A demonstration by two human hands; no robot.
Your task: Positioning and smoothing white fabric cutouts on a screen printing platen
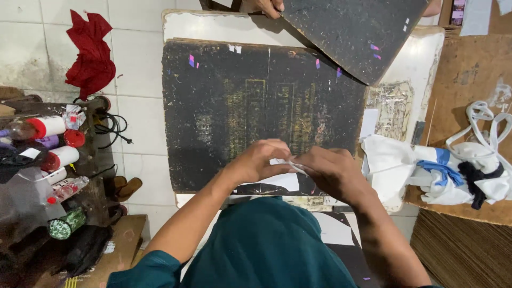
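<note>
Left hand and right hand, fingertips pinched together on a thin white strip between them, above a black board; white cloth beside the right fingers.

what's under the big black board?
Under the big black board a white tabletop shows along the far edge and right side. A smaller black board overlaps its far right corner. The rest underneath is covered.

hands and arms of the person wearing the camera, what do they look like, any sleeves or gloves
Both the left hand and the right hand are bare: no gloves, and no rings or watch that can be made out. The forearms are uncovered. A short dark teal sleeve ends at the left upper arm, matching the teal shirt.
</note>
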